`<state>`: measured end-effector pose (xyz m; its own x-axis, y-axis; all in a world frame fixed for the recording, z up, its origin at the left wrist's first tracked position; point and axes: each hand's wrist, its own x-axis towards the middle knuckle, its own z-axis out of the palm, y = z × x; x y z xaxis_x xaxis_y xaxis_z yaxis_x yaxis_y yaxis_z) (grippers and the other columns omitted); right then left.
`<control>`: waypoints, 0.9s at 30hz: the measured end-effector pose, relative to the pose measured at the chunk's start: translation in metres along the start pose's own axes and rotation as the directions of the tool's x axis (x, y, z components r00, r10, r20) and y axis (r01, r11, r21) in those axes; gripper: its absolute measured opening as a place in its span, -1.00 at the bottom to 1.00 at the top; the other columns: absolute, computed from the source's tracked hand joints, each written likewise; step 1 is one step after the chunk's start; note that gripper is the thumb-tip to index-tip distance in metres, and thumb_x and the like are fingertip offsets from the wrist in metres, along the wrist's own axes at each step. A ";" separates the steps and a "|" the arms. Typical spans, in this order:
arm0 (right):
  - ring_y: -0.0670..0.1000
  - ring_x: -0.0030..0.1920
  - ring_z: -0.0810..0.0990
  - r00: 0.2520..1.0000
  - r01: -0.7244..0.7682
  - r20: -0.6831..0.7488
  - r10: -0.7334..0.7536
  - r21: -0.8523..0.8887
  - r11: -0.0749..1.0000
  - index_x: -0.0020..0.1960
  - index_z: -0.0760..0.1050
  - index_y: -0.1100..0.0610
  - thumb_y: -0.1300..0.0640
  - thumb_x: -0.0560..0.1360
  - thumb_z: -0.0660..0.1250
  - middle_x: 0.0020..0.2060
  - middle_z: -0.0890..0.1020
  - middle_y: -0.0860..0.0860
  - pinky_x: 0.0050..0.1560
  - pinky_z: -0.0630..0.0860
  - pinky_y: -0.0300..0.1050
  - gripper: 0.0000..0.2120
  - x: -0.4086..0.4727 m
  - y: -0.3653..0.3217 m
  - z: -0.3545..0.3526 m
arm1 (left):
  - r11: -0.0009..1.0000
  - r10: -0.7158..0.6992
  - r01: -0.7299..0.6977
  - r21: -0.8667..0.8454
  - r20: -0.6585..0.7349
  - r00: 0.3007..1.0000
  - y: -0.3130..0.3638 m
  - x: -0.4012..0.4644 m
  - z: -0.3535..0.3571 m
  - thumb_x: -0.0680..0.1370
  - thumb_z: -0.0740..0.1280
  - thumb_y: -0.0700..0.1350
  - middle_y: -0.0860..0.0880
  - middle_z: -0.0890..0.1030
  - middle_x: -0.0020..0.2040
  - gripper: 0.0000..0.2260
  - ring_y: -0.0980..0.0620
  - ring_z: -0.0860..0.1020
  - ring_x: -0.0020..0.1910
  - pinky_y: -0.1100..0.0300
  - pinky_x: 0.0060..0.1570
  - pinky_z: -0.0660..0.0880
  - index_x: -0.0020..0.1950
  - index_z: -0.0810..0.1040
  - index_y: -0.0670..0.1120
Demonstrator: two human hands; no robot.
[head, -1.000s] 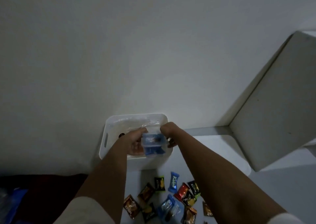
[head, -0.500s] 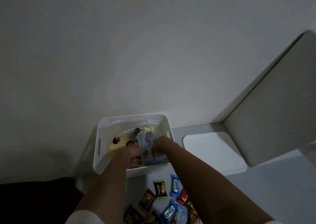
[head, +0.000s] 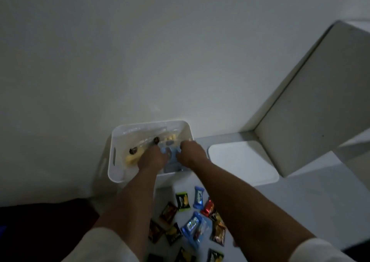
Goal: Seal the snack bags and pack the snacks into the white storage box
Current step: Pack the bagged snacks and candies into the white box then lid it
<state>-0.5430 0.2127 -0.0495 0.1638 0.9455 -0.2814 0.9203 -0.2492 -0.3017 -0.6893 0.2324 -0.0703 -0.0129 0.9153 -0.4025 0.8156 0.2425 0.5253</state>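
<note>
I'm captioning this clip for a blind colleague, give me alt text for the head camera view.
Both hands, left hand and right hand, hold a clear bag of blue snacks inside the white storage box. Another clear bag lies in the box; its lid lies to the right, and loose wrapped snacks are scattered in front.

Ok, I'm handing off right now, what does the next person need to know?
Left hand and right hand: both inside the white storage box, holding a clear bag of blue snacks.
Done: a bag with yellow and dark snacks already lies in the box.
Left: set this bag down, then deal with the loose wrapped snacks on the table. White lid sits right of the box.
</note>
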 end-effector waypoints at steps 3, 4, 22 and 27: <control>0.19 0.09 0.66 0.990 -0.017 -0.139 0.036 0.136 0.991 0.16 0.63 0.08 -0.04 0.50 0.32 0.09 0.69 0.14 0.09 0.60 0.00 -0.69 -0.020 0.025 -0.023 | 0.997 0.067 -0.072 -0.030 -0.145 0.987 0.017 -0.021 -0.002 0.57 0.32 0.09 -0.10 0.62 0.27 -0.67 -0.17 0.59 0.22 0.09 0.07 0.50 0.28 0.59 0.00; 0.19 0.07 0.67 0.983 -0.027 -0.173 0.057 0.170 0.985 0.12 0.65 0.07 -0.04 0.50 0.32 0.07 0.70 0.12 0.07 0.60 -0.01 -0.71 -0.028 0.036 -0.027 | 0.994 0.097 -0.104 -0.031 -0.173 0.980 0.022 -0.030 -0.001 0.56 0.32 0.05 -0.09 0.63 0.25 -0.70 -0.17 0.60 0.21 0.09 0.08 0.51 0.25 0.60 0.01; 0.06 0.15 0.62 0.986 -0.131 -0.052 0.160 0.364 0.922 0.28 0.57 0.06 -0.21 0.53 0.34 0.14 0.67 0.05 0.12 0.52 -0.07 -0.55 -0.183 0.287 0.034 | 0.917 0.397 -0.384 0.105 -0.170 0.902 -0.042 -0.194 0.150 0.51 0.38 0.25 -0.10 0.54 0.33 -0.42 -0.15 0.48 0.31 -0.05 0.28 0.46 0.40 0.51 -0.06; 0.12 0.54 0.28 0.987 -0.136 0.136 0.089 0.387 0.912 0.63 0.12 0.09 -0.47 0.37 0.37 0.56 0.27 0.10 0.48 0.33 0.12 0.05 -0.212 0.323 0.095 | 0.964 0.108 -0.065 0.257 -0.158 0.981 -0.144 -0.205 0.183 0.21 0.27 0.62 -0.24 0.12 0.62 0.22 -0.27 0.07 0.61 -0.23 0.52 0.13 0.64 0.07 -0.10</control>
<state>-0.3142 -0.0885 -0.1743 0.1953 0.8822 -0.4285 0.6799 -0.4367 -0.5892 -0.6989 -0.0488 -0.2007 -0.0158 0.9755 -0.2196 0.9360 0.0916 0.3398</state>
